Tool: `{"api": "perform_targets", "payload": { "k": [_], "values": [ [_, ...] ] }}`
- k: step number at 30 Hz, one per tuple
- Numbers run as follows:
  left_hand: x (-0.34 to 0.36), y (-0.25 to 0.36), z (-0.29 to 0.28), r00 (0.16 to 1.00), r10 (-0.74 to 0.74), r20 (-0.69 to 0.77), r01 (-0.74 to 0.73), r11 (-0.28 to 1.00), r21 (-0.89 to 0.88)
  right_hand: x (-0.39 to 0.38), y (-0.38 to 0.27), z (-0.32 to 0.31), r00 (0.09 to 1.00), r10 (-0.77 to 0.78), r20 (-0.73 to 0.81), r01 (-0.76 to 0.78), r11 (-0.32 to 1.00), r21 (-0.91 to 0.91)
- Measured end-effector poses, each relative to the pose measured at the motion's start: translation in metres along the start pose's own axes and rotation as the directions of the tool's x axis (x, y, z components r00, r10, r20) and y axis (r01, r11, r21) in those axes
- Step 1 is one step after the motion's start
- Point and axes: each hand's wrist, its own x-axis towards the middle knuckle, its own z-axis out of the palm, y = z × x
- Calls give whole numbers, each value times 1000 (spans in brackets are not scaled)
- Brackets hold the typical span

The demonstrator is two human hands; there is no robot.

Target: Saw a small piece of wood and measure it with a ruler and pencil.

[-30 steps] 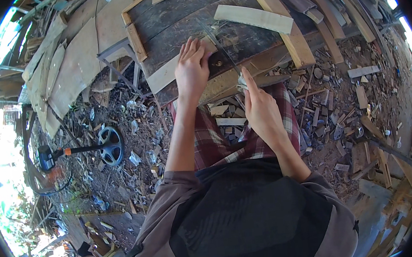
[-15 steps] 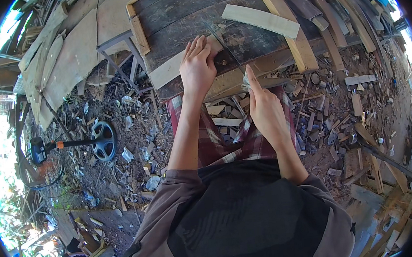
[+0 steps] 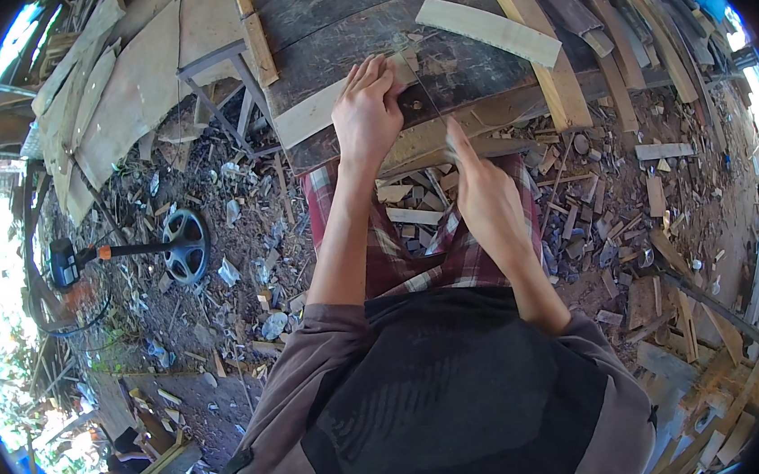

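Pinned board [image 3: 309,119], running eight to two o'clock, under flat-laid left hand [image 3: 367,116]. Gripped saw [image 3: 427,89] in right hand [image 3: 486,187], aimed toward eleven o'clock, across board near its two-o'clock end.

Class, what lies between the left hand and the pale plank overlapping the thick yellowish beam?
In the head view: the end of the board under the left hand, a thin blade, then dark tabletop up to the pale plank.
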Motion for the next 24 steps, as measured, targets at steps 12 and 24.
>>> {"api": "perform_targets", "payload": {
  "k": [12, 24],
  "values": [
    [1, 0, 5, 999, 34, -19, -35, 999, -37, 37, -5, 7, 998, 8, -59, -6, 1000, 27],
    [-1, -3, 4, 999, 35, -32, -35, 999, -30, -27, 16, -4, 996, -9, -84, 13, 999, 43]
  ]
}}
